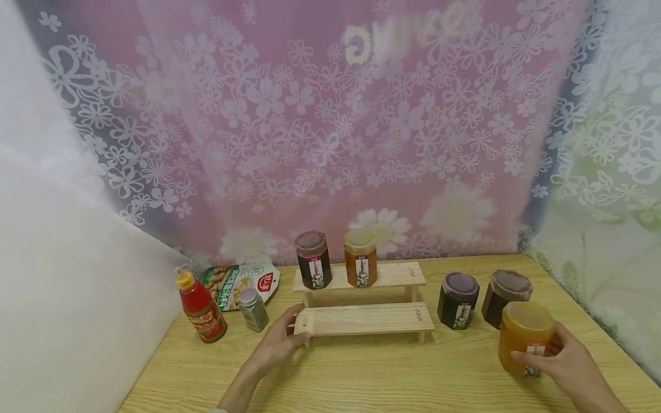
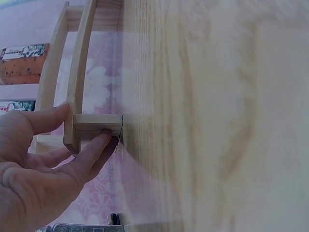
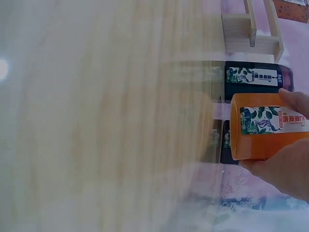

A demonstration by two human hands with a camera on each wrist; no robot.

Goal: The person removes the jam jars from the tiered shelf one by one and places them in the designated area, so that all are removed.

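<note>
My left hand (image 1: 276,344) grips the left end of the lower step of a two-step wooden rack (image 1: 361,321). In the left wrist view the thumb lies against the board and the fingers reach round by the leg (image 2: 99,121). At the right, my right hand (image 1: 573,367) holds a jar of orange-yellow contents (image 1: 516,338) with a yellow lid, thumb on the near side. Its label shows in the right wrist view. Just behind it stand two dark jars, one with a purple lid (image 1: 458,301), the other with a brownish lid (image 1: 508,287).
On the rack's upper step stand a dark jar (image 1: 312,261) and an amber jar (image 1: 353,267). Left of the rack are a red sauce bottle (image 1: 201,304), a small shaker jar (image 1: 254,312) and a printed food pouch (image 1: 232,284). A floral curtain (image 1: 330,132) hangs behind the table.
</note>
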